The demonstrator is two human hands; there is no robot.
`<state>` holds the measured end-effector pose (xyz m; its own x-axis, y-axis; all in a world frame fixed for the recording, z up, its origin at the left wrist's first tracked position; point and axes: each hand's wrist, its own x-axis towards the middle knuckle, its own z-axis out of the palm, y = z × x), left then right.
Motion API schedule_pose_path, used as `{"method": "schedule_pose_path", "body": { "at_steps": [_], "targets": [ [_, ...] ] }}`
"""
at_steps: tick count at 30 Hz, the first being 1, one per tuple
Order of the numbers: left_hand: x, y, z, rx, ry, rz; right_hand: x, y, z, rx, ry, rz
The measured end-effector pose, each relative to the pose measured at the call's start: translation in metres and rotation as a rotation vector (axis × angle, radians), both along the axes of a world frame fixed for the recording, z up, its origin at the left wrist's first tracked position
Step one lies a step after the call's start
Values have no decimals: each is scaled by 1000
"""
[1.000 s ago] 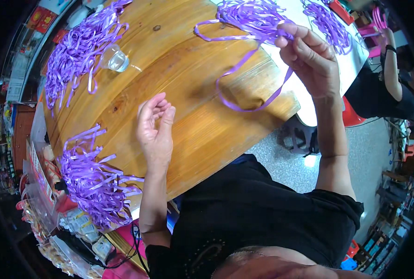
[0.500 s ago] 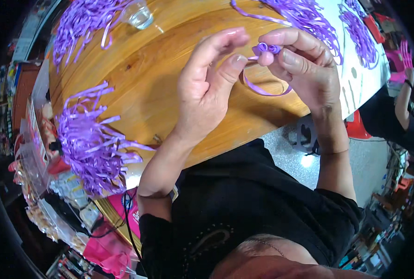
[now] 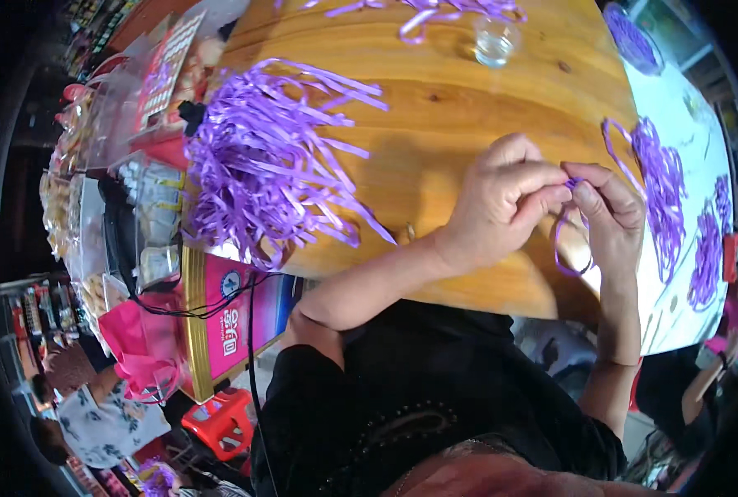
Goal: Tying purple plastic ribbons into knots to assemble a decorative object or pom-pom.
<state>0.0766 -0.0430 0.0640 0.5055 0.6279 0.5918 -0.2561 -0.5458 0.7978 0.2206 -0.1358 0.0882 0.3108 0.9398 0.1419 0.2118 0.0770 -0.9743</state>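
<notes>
Both hands meet above the right side of the wooden table. A small curled piece of purple ribbon (image 3: 575, 183) is pinched between the thumb and fingers of my right hand (image 3: 616, 214). From it a thin loop of the same ribbon hangs below the fingers. My left hand (image 3: 497, 203) is closed, its thumb and forefinger pressed together at the left side of the curl; its fingers partly hide the ribbon there. A large heap of loose purple ribbon strips (image 3: 257, 166) lies at the table's left end, away from both hands.
A clear glass of liquid (image 3: 495, 45) stands at the far side. More ribbon bundles (image 3: 659, 195) lie on the white surface at right. Left of the table are plastic bags, a pink-and-gold box (image 3: 220, 319) and a dark cable. A red stool (image 3: 220, 424) and other people are nearby.
The view has swung to the left, bringing the box and stool into sight. My left hand, earlier apart from the curl with fingers spread, has closed in on it. My right hand still pinches the ribbon.
</notes>
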Motion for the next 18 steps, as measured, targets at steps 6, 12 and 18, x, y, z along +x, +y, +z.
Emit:
{"method": "schedule_pose_path", "body": {
  "at_steps": [6,12,18],
  "targets": [
    [-33,30,11,323,60,287,-27,56,1,20,133,204],
    [-76,61,9,464,41,580,-59,118,27,-266,171,316],
    [-117,70,-9,400,117,603,-68,218,66,-44,-345,398]
  ]
}}
